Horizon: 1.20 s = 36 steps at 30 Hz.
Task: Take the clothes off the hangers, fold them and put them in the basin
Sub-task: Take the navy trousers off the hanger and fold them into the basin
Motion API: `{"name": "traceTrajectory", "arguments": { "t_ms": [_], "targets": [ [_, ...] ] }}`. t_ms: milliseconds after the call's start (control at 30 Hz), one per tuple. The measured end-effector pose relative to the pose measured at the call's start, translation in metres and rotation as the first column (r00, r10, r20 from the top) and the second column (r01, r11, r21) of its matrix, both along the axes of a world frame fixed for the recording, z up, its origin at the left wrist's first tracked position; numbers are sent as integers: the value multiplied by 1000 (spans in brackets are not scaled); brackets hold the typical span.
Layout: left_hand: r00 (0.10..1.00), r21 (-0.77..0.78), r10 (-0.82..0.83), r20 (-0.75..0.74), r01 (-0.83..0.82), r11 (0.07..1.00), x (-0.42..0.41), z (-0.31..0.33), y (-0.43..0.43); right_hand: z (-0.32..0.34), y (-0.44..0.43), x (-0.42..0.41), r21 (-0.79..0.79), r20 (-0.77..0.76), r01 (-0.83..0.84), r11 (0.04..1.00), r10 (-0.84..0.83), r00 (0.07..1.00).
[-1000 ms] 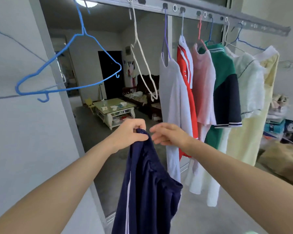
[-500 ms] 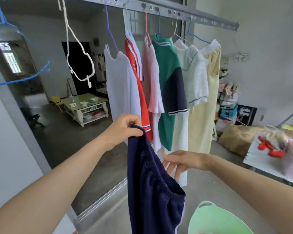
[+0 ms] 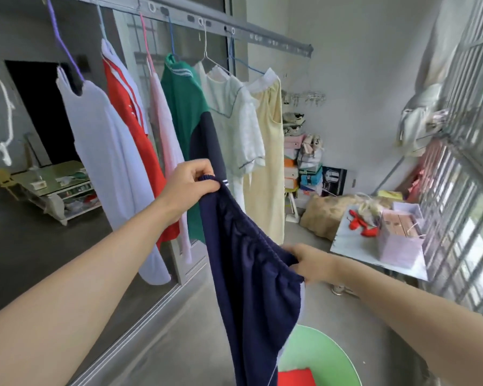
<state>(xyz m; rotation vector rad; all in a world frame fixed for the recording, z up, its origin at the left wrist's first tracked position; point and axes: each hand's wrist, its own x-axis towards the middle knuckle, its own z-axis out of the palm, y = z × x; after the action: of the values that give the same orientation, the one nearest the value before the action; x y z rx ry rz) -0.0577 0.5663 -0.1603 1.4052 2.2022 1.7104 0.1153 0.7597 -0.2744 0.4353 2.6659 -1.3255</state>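
The round green plastic basin (image 3: 326, 355) sits just below me, a folded red piece (image 3: 296, 377) inside. Above it hangs the navy garment (image 3: 251, 274), stretched along its gathered elastic waistband. My right hand (image 3: 310, 261) pinches the lower end and my left hand (image 3: 188, 182) curls round the upper. It seems light, thin and floppy, so the ribbed waistband looks like the surest hold. Beyond, soft tops (image 3: 103, 151) drape from the metal rail (image 3: 262, 33).

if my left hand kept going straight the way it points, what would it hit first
Likely the navy sleeve of the green shirt, hanging just past the left hand that grips the navy garment; the gap in depth is unclear.
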Motion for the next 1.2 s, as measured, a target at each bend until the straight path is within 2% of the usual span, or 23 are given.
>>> {"name": "traceTrajectory", "arguments": {
  "t_ms": [100, 200, 267, 367, 467, 533, 600, 667, 767, 867, 1000, 1067, 1200],
  "targets": [
    [999, 5, -10, 44, 10, 1000, -11, -1, 18, 17, 33, 8, -134, -121, 175, 975, -191, 974],
    [995, -31, -42, 91, 45, 999, -27, -2, 37, 43, 48, 17, -422, -239, 311, 851, -435, 868],
    [992, -64, -84, 96, 91, 994, -36, -1, 47, 58, 56, 18, -509, -276, 325, 797, -509, 815],
    [978, -124, -174, 114, 187, 974, -45, 4, 67, 74, 69, 26, -368, -316, 408, 836, -525, 790],
    [959, -195, -237, 152, 265, 944, -56, 7, 80, 91, 82, 36, -95, -370, 405, 910, -410, 834],
    [931, -256, -308, 196, 352, 900, -65, 10, 85, 101, 86, 38, 22, -380, 394, 919, -356, 853],
    [904, -331, -360, 231, 421, 845, -74, 10, 90, 108, 88, 38, 157, -402, 402, 902, -314, 860],
    [895, -441, -398, 201, 446, 779, -79, 11, 96, 112, 89, 38, 281, -417, 433, 856, -298, 859],
    [868, -605, -464, 176, 467, 644, -83, 9, 104, 117, 88, 39, 367, -430, 477, 799, -309, 848],
    [851, -631, -479, 217, 496, 596, -85, 6, 111, 121, 87, 38, 464, -406, 508, 726, -335, 850],
    [825, -589, -425, 372, 564, 579, -87, 8, 123, 124, 90, 48, 472, -392, 581, 663, -432, 812],
    [799, -528, -403, 447, 599, 602, -83, 10, 131, 127, 92, 56, 422, -406, 632, 650, -488, 772],
    [730, -381, -386, 565, 645, 662, -74, 13, 145, 134, 93, 62, 46, -439, 733, 679, -645, 625]
  ]
}}
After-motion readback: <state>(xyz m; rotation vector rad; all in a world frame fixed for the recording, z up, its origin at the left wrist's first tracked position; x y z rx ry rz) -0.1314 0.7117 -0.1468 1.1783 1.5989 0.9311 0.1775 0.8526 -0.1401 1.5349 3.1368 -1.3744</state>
